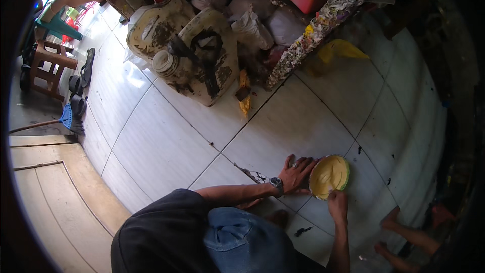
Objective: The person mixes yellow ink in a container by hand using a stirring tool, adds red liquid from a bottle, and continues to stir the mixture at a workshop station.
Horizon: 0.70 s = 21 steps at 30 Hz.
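Note:
A round bowl (314,188) of thick, smooth yellow paste (331,169) sits on the tiled floor, with green smears on its right rim. Against its left side lies my left hand (297,174), wearing a ring and a wristwatch (277,185), its fingers steadying the bowl. At the near rim my right hand (338,205) is closed in a fist around a small pale stirring tool (331,188), whose end dips into the paste. Most of that tool is hidden by the fist and the paste.
Two dirty plastic jerrycans (222,71) and several bags (252,29) stand ahead. A paint-crusted beam (313,35) slants over the floor. Stools (53,63), sandals (87,68) and a blue broom (68,116) are left, near a wooden door (65,192). Another person's bare feet (390,220) show lower right.

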Motion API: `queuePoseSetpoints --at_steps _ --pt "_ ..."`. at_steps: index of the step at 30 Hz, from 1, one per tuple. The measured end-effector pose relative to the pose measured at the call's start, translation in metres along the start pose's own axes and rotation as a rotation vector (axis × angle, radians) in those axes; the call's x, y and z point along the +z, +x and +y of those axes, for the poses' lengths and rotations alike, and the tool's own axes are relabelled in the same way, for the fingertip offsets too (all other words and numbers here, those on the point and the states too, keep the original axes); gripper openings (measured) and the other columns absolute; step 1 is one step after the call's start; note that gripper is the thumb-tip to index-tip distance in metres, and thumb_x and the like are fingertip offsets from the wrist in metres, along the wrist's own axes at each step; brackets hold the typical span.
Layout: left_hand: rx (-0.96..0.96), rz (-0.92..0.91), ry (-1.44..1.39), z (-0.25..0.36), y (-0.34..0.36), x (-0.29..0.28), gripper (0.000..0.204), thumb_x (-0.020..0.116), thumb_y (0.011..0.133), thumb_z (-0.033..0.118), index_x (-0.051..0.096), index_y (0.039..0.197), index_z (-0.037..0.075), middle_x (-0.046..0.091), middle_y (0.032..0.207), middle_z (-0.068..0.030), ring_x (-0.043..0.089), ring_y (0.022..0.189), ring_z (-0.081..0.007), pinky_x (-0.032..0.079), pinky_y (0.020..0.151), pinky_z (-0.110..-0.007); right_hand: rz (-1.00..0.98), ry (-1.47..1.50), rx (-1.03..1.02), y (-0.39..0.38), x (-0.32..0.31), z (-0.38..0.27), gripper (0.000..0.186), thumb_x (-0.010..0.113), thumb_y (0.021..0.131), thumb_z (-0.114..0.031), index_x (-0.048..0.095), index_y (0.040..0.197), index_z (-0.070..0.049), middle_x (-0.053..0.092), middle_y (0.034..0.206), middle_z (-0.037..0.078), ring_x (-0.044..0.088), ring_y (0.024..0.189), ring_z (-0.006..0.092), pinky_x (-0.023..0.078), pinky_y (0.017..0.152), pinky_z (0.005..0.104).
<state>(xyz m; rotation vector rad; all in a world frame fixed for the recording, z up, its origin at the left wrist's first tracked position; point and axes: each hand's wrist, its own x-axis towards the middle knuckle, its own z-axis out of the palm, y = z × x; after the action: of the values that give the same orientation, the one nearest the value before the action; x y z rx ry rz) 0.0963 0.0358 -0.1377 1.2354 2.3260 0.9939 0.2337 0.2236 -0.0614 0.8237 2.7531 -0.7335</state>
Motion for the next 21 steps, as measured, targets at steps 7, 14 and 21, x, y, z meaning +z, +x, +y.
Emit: queuePoseSetpoints --at_steps 7,14,21 --pt "-0.044 -0.092 -0.029 0.009 0.015 -0.017 0.115 0.077 0.063 0.059 0.022 0.152 0.014 0.035 0.151 -0.0094 0.037 0.138 -0.0266 0.021 0.108 -0.065 -0.095 -0.072 0.046 0.004 -0.015 0.004 0.036 0.053 0.095 -0.023 0.06 0.08 0.009 0.06 0.068 0.022 0.058 0.063 0.0327 0.045 0.066 0.0419" --pt "0.012 -0.015 -0.03 -0.007 0.009 0.007 0.112 0.073 0.067 0.063 0.021 0.152 0.009 0.036 0.15 -0.0115 0.035 0.139 -0.0262 0.016 0.109 -0.065 -0.12 0.023 0.092 0.003 -0.014 -0.016 0.032 0.051 0.095 -0.021 0.063 0.085 0.007 0.06 0.075 0.029 0.063 0.068 0.041 0.046 0.063 0.045" --pt "0.011 -0.036 0.007 -0.006 0.018 -0.005 0.113 0.071 0.067 0.065 0.022 0.151 0.008 0.038 0.147 -0.0116 0.036 0.137 -0.0268 0.015 0.108 -0.065 -0.159 -0.068 0.134 -0.006 -0.022 -0.037 0.027 0.052 0.093 -0.018 0.063 0.083 0.005 0.061 0.079 0.03 0.062 0.078 0.0457 0.048 0.069 0.0483"
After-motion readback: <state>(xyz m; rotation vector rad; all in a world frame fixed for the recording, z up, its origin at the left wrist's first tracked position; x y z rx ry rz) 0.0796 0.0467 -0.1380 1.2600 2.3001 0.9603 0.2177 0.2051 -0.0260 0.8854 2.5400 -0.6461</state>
